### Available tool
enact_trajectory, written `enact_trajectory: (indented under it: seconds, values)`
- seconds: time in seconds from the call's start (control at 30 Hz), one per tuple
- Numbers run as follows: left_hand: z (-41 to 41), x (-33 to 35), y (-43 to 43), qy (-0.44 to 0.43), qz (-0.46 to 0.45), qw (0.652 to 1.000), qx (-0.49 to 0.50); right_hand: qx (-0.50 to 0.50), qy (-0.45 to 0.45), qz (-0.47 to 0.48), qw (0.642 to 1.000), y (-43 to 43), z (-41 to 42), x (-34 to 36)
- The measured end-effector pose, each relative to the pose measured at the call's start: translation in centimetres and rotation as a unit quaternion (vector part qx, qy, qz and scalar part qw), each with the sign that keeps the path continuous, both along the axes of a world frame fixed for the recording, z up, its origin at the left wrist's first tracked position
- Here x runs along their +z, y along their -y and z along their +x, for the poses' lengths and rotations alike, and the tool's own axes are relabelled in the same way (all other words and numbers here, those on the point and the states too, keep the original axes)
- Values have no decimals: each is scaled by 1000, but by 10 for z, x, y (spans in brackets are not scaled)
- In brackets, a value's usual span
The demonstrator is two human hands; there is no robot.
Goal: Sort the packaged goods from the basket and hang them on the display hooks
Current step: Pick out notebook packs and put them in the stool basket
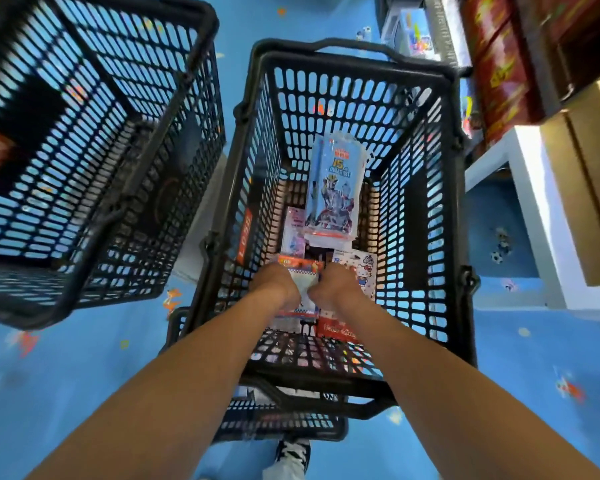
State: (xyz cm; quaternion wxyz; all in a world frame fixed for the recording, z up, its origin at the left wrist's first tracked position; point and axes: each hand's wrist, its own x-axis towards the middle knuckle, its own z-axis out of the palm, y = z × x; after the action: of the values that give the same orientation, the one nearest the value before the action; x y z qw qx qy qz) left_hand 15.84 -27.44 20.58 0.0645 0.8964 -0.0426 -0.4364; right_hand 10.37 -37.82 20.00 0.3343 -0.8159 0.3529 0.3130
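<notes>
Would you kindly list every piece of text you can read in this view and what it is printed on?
"15": blue hero-figure pack; words beneath blurred.
"Hello Kitty": red pack, in script.
The orange label on the basket left wall: characters rotated, too blurred to be sure.
Print on the pink pack and the shelf boxes: unreadable.

The floor is blue with small bright pictures on it. A black basket full of holes stands in the middle, and a second black basket is just beside it. A white shelf stands on the right, and a shoe is near the bottom
</notes>
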Motion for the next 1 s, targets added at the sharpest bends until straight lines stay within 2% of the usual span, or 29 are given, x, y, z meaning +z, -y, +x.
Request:
enact_trajectory:
  seconds: [0.23, 0.4, 0.57, 0.7, 0.77, 0.83, 0.93, 1.0]
  values:
    - [-11, 43, -2, 16, -40, 999, -33, -1, 23, -30, 999, 1, -15, 37]
    - [-18, 74, -19, 20, -101, 994, -28, -14, 67, -45, 997, -11, -31, 72]
    - [-27, 112, -50, 78, -173, 981, -36, -56, 146, -72, 985, -37, -51, 117]
    - [-35, 156, -84, 65, -221, 972, -43, -111, 246, -79, 960, -66, -72, 161]
    - [-39, 176, -104, 8, -261, 965, -16, -113, 299, -47, 946, -83, -86, 184]
    - [-47, 205, -128, -94, -240, 966, -37, -94, 316, 17, 944, -100, -100, 205]
    - [-59, 226, -161, -189, -152, 960, -139, -62, 260, 158, 951, -126, -117, 224]
    - [-68, 220, -179, -220, -116, 956, -157, -52, 205, 230, 950, -144, -126, 223]
